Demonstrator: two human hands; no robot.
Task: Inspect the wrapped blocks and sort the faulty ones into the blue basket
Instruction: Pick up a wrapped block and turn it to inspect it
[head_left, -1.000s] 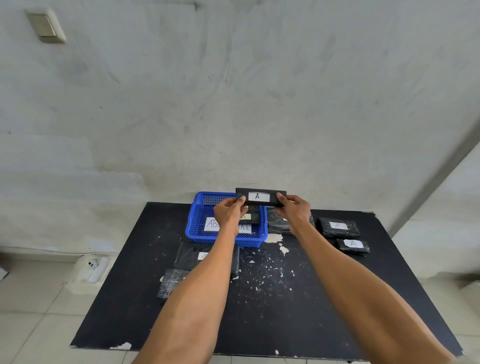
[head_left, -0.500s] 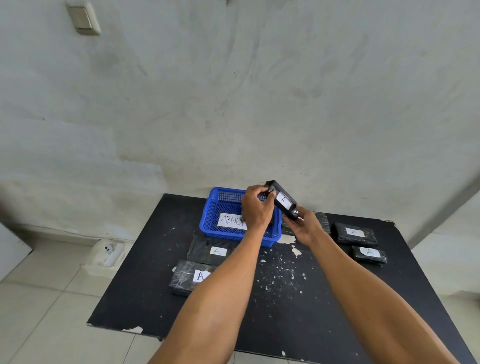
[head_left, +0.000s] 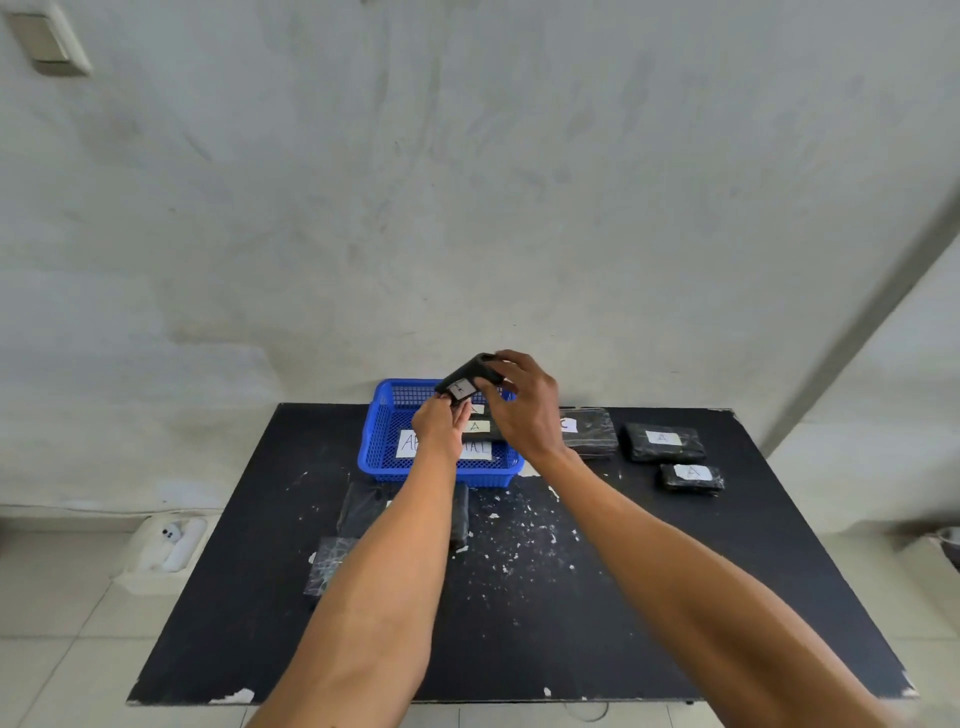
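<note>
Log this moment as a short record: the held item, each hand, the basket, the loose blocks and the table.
held block: black wrap, tilted, white label showing, above the blue basket
left hand: pinches its lower end
right hand: grips its upper end
basket contents: at least one labelled block
right blocks: three lying right of the basket
left blocks: two, partly hidden by the left forearm
table: black, paint chipped
</note>
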